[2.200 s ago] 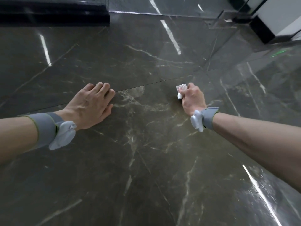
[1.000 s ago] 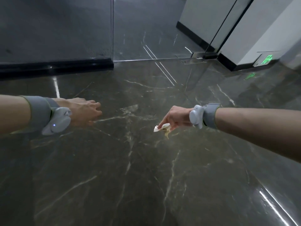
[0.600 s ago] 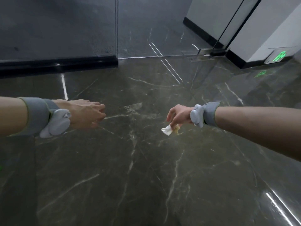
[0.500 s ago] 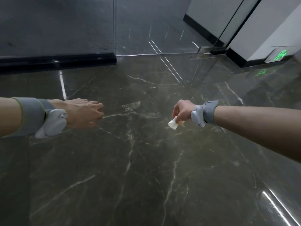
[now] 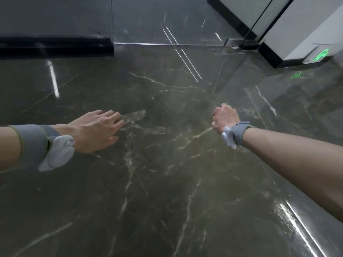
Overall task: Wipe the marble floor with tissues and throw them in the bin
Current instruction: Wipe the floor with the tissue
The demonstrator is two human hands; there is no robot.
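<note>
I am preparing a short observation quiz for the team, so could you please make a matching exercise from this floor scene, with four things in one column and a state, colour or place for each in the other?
Things:
1. left hand
2. right hand
3. exit sign
4. baseboard

Descriptions:
A. glowing green, low on the wall at upper right
B. black strip along the wall at upper left
C. fingers stretched out
D. curled into a fist, tissue out of sight

Pairs: 1-C, 2-D, 3-A, 4-B
</note>
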